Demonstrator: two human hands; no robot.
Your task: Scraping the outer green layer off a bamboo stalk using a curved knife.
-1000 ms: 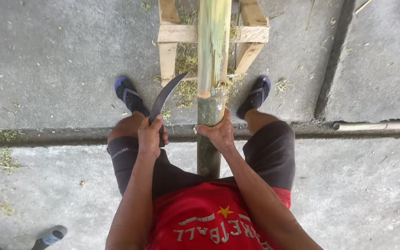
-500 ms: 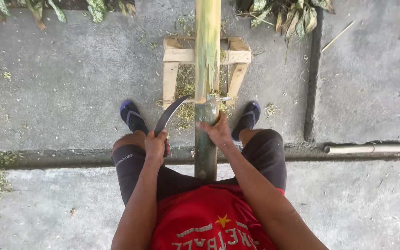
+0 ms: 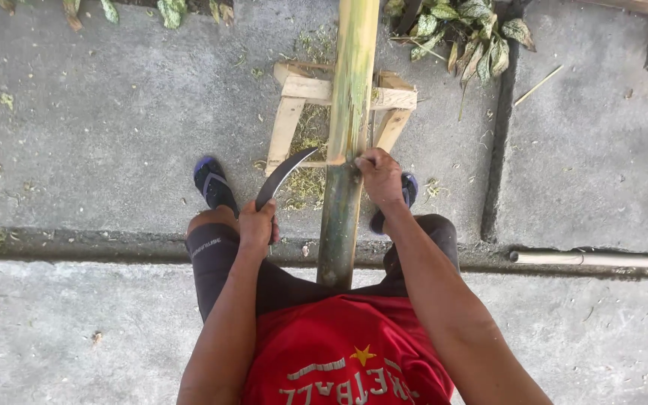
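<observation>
A long green bamboo pole (image 3: 348, 112) runs away from me between my legs and rests on a small wooden stand (image 3: 303, 88). My left hand (image 3: 258, 225) grips the handle of a curved dark blade (image 3: 283, 176), its tip lying against the pole's left side. My right hand (image 3: 381, 176) is closed around the pole's right side, level with the blade tip. My feet in blue sandals sit on either side of the pole.
Green shavings (image 3: 305, 184) lie on the concrete under the stand. A thin pale pipe (image 3: 601, 259) lies along a ledge at right. Leafy plants (image 3: 459, 26) grow at the top edge. A groove (image 3: 498, 135) crosses the slab.
The view has shifted down and back, showing more of the pole. My right hand has slid farther up the pole, and the blade tip stays against its left side.
</observation>
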